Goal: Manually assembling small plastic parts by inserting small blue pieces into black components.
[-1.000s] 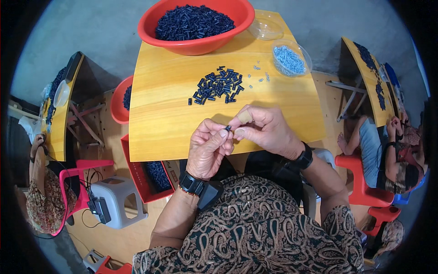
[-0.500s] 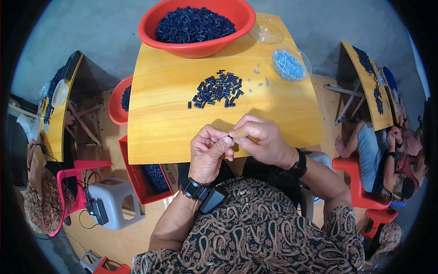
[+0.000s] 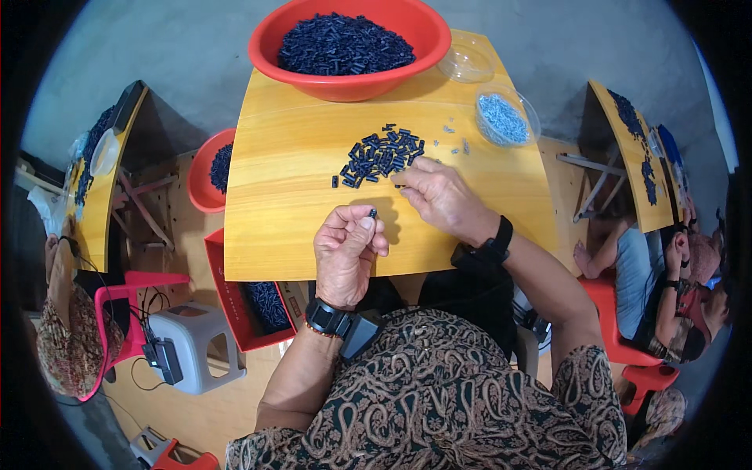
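My left hand (image 3: 348,247) is closed over the table's near edge, pinching a small black cylindrical piece (image 3: 373,212) upright between thumb and forefinger. Out over the table, my right hand (image 3: 439,192) is at the lower right side of a pile of small black tube-like pieces (image 3: 376,160). Its thumb and forefinger come together there; whatever is between the fingertips is hidden. Beyond that hand, a few tiny silvery pins (image 3: 465,146) are scattered. They lie beside a clear round tub (image 3: 535,125) holding many small pale-blue metallic pins (image 3: 501,117).
A large red basin (image 3: 262,55) full of black pieces sits at the yellow table's (image 3: 282,196) far edge, near a clear lid (image 3: 468,63). Left of the table are another red basin (image 3: 202,188), a red box (image 3: 231,313) and a grey stool (image 3: 184,337). People sit at tables on both sides.
My hands have come apart. The right one has moved forward to the black pile; the left one has shifted slightly left, still holding the small black piece.
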Demonstrator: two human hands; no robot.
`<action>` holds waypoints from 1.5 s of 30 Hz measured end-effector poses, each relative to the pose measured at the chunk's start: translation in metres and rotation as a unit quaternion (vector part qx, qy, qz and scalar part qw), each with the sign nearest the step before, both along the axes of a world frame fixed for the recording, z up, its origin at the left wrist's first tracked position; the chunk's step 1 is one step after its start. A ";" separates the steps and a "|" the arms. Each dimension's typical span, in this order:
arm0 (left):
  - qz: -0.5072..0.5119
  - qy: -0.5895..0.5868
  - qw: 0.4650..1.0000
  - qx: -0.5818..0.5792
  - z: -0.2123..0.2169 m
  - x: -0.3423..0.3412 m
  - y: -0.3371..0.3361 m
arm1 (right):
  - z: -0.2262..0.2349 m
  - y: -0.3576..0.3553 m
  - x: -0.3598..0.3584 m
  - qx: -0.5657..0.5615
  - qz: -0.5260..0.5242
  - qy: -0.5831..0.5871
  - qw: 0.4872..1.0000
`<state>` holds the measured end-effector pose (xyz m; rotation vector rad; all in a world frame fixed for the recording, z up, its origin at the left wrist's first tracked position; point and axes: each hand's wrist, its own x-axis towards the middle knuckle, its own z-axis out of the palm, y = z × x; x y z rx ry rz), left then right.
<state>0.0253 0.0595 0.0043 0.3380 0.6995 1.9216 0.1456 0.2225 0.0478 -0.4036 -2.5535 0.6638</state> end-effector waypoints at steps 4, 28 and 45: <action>-0.008 -0.010 1.000 0.008 -0.001 0.000 0.000 | -0.003 0.001 0.006 0.030 0.015 -0.033 0.999; -0.009 -0.023 1.000 -0.007 -0.004 0.004 -0.006 | -0.004 0.009 -0.009 0.038 -0.055 -0.088 0.994; -0.011 -0.002 1.000 -0.002 0.000 -0.003 0.001 | 0.025 -0.035 0.011 -0.484 -0.020 0.035 0.874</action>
